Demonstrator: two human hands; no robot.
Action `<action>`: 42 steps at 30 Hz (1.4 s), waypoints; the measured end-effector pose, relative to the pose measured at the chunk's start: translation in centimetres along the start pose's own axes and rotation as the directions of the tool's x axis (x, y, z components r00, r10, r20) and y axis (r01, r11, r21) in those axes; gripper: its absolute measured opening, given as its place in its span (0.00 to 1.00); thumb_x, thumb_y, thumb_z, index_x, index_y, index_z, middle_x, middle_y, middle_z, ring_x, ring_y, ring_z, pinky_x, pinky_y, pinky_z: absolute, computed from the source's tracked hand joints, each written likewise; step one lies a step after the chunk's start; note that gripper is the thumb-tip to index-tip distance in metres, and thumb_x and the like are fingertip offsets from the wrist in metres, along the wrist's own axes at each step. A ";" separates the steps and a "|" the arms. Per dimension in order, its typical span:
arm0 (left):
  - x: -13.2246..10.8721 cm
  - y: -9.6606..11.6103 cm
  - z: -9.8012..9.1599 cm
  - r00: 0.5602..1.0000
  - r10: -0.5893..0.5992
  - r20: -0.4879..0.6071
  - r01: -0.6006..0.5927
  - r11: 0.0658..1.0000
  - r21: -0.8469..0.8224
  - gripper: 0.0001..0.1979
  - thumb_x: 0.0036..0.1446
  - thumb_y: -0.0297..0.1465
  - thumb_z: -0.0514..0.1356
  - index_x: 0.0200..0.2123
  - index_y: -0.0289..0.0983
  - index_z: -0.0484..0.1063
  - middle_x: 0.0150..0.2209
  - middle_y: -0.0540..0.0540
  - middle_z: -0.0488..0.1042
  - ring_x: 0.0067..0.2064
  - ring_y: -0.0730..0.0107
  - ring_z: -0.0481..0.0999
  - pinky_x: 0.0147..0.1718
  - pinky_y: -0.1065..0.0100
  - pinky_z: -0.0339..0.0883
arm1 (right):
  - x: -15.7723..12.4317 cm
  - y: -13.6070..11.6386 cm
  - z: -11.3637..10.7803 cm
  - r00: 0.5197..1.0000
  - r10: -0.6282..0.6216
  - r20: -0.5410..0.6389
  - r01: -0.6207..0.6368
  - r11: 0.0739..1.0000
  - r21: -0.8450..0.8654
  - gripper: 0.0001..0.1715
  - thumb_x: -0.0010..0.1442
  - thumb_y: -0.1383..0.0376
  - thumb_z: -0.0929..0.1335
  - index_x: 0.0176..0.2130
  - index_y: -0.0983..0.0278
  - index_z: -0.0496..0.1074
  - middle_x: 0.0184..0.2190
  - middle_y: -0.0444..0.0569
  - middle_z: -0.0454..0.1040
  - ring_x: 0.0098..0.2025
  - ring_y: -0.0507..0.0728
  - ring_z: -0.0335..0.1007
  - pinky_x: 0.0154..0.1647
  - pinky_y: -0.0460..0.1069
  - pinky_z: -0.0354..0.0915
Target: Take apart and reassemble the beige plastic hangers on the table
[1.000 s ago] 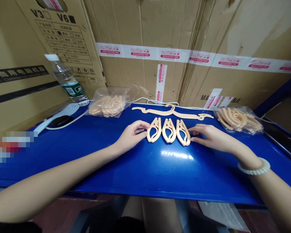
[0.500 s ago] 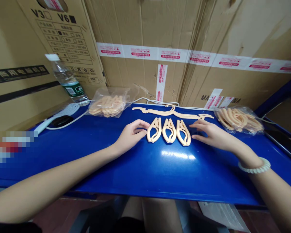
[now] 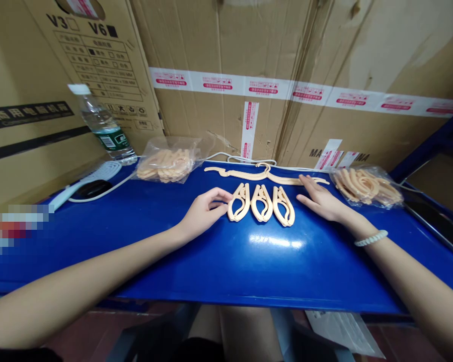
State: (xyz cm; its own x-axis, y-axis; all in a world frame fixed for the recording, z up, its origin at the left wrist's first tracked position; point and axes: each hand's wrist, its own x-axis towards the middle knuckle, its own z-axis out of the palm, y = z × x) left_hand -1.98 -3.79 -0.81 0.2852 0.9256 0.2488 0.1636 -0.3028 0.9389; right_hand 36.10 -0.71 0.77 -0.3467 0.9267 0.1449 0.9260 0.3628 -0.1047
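Three folded cream plastic hangers, a left one [image 3: 233, 211], a middle one [image 3: 256, 213] and a right one [image 3: 290, 213], lie in a row on the blue table [image 3: 196, 274]. Behind them lies an unfolded hanger [image 3: 249, 176], its hook toward the boxes. My left hand [image 3: 206, 211] rests beside the left folded hanger, fingertips at its outer edge, thumb and fingers apart. At the right end of the unfolded hanger, the fingertips of my right hand [image 3: 320, 200] cover part of its arm; whether they touch it I cannot tell. The right hand's fingers are stretched out, holding nothing.
Clear bags of folded hangers lie at left [image 3: 169, 163] and right [image 3: 364, 186]. A water bottle [image 3: 111, 138], a pale hairbrush [image 3: 98, 173] and a black oval object [image 3: 94, 189] are at back left. Cardboard boxes [image 3: 211, 45] wall off the rear; a phone-like dark slab [image 3: 438, 221] lies far right.
My right hand has moved away from me, from beside the right folded hanger to the right end of the unfolded one. My left hand has stayed put.
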 end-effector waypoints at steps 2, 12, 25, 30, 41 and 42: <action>0.0 -0.2 0.0 1.000 0.001 0.008 -0.001 1.000 -0.006 0.12 0.52 0.36 0.64 0.39 0.36 0.75 0.46 0.41 0.79 0.49 0.56 0.79 0.54 0.51 0.72 | 0.2 0.0 0.3 0.999 0.014 0.046 -0.013 1.000 -0.021 0.45 0.70 0.44 0.53 0.73 0.69 0.44 0.73 0.65 0.47 0.74 0.72 0.38 0.70 0.72 0.48; 0.1 -0.4 0.2 0.999 0.029 -0.020 -0.029 1.000 0.012 0.12 0.53 0.36 0.63 0.39 0.37 0.75 0.42 0.43 0.79 0.45 0.60 0.80 0.49 0.55 0.74 | 0.2 0.6 -0.1 0.999 0.035 0.042 -0.032 0.997 -0.075 0.41 0.71 0.43 0.52 0.71 0.63 0.54 0.71 0.61 0.55 0.71 0.73 0.50 0.66 0.72 0.55; 0.0 -0.2 0.2 0.999 0.036 -0.030 -0.036 0.999 0.007 0.11 0.53 0.36 0.63 0.38 0.37 0.75 0.42 0.43 0.79 0.45 0.60 0.79 0.48 0.57 0.74 | 0.3 0.1 -0.4 0.987 -0.073 -0.145 0.051 0.987 -0.153 0.27 0.69 0.60 0.59 0.58 0.72 0.70 0.54 0.67 0.74 0.57 0.72 0.69 0.59 0.67 0.64; 0.1 0.0 0.3 0.999 0.034 -0.036 -0.035 0.999 -0.004 0.11 0.52 0.36 0.63 0.38 0.36 0.75 0.41 0.43 0.79 0.45 0.61 0.79 0.48 0.57 0.74 | 0.5 0.7 -0.2 0.975 -0.082 -0.207 0.073 0.996 -0.048 0.18 0.65 0.66 0.62 0.48 0.68 0.76 0.44 0.63 0.77 0.47 0.68 0.74 0.52 0.62 0.70; 0.0 0.4 0.2 0.997 0.047 -0.053 -0.049 0.999 -0.023 0.11 0.52 0.34 0.62 0.38 0.36 0.75 0.41 0.43 0.79 0.44 0.60 0.79 0.49 0.55 0.73 | 0.0 0.6 -1.7 0.942 -0.023 -0.334 0.052 0.996 0.079 0.06 0.61 0.61 0.67 0.35 0.61 0.71 0.32 0.52 0.79 0.33 0.62 0.76 0.35 0.54 0.69; 0.0 0.4 0.2 0.997 0.049 -0.052 -0.050 0.998 -0.022 0.11 0.52 0.34 0.62 0.38 0.36 0.75 0.41 0.43 0.79 0.44 0.60 0.79 0.49 0.55 0.73 | -0.2 0.5 -2.1 0.933 -0.004 -0.361 0.048 0.992 0.114 0.07 0.60 0.60 0.67 0.35 0.61 0.71 0.31 0.52 0.79 0.32 0.62 0.76 0.34 0.54 0.69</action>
State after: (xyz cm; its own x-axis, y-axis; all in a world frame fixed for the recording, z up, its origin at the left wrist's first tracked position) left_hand -1.70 -4.00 -0.46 0.2438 0.9201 0.3065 0.1284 -0.3439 0.9302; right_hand 36.96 -0.87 2.73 -0.2729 0.8275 0.4907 0.8852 0.4158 -0.2089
